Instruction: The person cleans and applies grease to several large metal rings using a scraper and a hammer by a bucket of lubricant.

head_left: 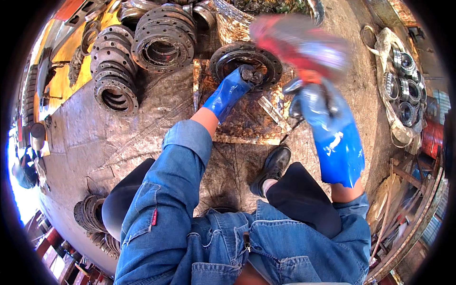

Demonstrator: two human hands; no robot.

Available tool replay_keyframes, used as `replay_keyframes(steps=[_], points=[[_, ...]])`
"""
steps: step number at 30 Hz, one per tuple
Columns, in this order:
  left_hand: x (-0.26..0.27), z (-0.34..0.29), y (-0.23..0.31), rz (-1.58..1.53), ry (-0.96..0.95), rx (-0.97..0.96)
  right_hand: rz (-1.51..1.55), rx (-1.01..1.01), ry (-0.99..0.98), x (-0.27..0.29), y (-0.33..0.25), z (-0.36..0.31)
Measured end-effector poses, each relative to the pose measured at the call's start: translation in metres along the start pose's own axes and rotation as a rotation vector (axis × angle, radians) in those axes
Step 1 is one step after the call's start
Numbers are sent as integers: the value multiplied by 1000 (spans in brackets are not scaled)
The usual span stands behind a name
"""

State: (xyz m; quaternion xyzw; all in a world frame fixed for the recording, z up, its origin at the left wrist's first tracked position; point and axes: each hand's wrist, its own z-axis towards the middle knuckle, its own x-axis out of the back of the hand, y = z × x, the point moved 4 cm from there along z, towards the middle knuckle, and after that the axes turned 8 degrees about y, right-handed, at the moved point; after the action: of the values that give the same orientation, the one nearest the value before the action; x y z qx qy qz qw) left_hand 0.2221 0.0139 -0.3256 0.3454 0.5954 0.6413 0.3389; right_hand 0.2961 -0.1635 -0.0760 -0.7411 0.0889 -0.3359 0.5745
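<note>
At the frame's upper centre, the left hand (pixel 243 80) is over a dark metal ring (pixel 272 67); whether its fingers grip anything I cannot tell. The right hand (pixel 319 100), right of centre, wraps around a blurred red tool (pixel 293 42).

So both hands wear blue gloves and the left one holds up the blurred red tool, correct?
Not the left: the head view shows the right hand holding up the blurred red tool. Both hands do wear blue gloves.
</note>
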Motion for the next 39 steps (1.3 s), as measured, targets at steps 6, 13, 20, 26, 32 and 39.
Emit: replay_keyframes(steps=[6, 13, 20, 26, 32, 39], points=[[-3, -2, -1, -280, 24, 143, -71, 193, -12, -13, 58, -2], [-7, 4, 12, -234, 47, 201, -499, -318, -186, -15, 86, -1], [-4, -18, -2, -13, 160, 4, 25, 36, -99, -9, -20, -9], [-14, -16, -15, -617, 183, 308, -640, 139, -119, -29, 81, -1], [-14, -13, -1, -494, 103, 217, -176, -236, -188, -19, 20, -2], [-8, -30, 42, 314, -18, 165, -19, 424, -79, -3, -43, -14]])
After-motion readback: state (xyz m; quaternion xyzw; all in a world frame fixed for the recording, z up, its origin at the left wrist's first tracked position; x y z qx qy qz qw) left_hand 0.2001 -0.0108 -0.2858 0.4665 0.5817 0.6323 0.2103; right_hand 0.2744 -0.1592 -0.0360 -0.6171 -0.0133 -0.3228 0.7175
